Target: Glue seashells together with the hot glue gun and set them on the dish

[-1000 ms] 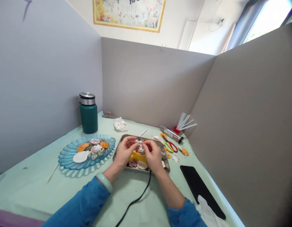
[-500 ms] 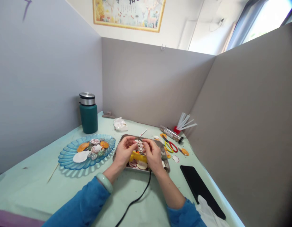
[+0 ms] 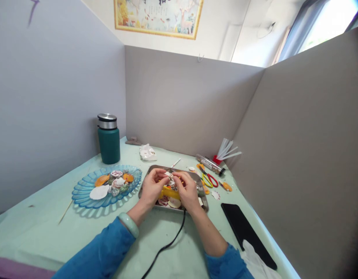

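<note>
Over the metal tray [image 3: 207, 205], my left hand [image 3: 152, 186] and my right hand [image 3: 188, 191] meet with fingertips pinched on a small whitish shell [image 3: 168, 175]. Fingers cover part of it. Below them in the tray lies a yellow tool that looks like a hot glue gun [image 3: 170, 192], and a black cord [image 3: 170, 244] runs from it toward me. Several shells [image 3: 174, 203] lie around it in the tray.
On the left are a blue scalloped plate [image 3: 80, 193] of shells and a green bottle [image 3: 109, 145]. To the right lie scissors [image 3: 209, 180], loose shells [image 3: 216, 195], a black phone-like slab [image 3: 245, 232] and glue sticks [image 3: 225, 149] in a red holder. Grey partitions [image 3: 190, 100] surround the table.
The shell piece between my fingertips has turned a little and my fingers have drawn slightly closer together. Everything else stays in place.
</note>
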Demonstrator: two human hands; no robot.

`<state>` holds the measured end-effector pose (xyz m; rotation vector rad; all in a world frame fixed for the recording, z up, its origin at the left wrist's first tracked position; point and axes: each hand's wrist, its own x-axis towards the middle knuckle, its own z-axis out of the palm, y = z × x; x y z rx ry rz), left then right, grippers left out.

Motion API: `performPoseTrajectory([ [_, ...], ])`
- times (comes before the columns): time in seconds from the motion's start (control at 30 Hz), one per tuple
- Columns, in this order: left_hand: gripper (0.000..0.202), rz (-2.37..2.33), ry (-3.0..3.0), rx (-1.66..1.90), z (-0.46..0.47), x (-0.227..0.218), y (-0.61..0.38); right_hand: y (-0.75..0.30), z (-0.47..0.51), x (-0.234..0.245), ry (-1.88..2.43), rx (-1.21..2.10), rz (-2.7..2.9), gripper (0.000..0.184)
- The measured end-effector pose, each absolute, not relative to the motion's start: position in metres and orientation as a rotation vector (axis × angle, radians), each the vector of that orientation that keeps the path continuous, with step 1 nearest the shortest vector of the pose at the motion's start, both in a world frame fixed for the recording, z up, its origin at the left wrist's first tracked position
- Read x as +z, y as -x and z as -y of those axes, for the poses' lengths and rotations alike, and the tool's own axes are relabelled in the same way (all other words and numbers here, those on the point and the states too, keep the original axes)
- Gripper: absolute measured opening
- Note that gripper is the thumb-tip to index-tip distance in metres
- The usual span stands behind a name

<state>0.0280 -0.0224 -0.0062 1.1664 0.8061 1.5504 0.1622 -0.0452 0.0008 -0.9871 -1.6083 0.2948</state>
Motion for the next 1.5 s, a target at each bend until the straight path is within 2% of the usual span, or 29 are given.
performPoseTrajectory([
  [0.53,0.028,-0.823,-1.163,1.578,0.0237,-0.0056,-0.0278,-0.1610,0.0440,-0.0026,1.030,0.360,1.616,0.017],
  [0.73,0.027,-0.840,-1.154,1.585,0.0234,-0.0063,-0.0276,-0.1608,0.0447,-0.0031,1.037,0.326,1.627,0.027],
  [1.03,0.027,-0.837,-1.131,1.571,0.0264,-0.0018,-0.0286,-0.1602,0.0464,-0.0025,1.058,0.238,1.653,0.023],
  [1.5,0.027,-0.851,-1.160,1.552,0.0291,0.0002,-0.0283,-0.1599,0.0463,-0.0045,1.133,0.278,1.628,0.015],
])
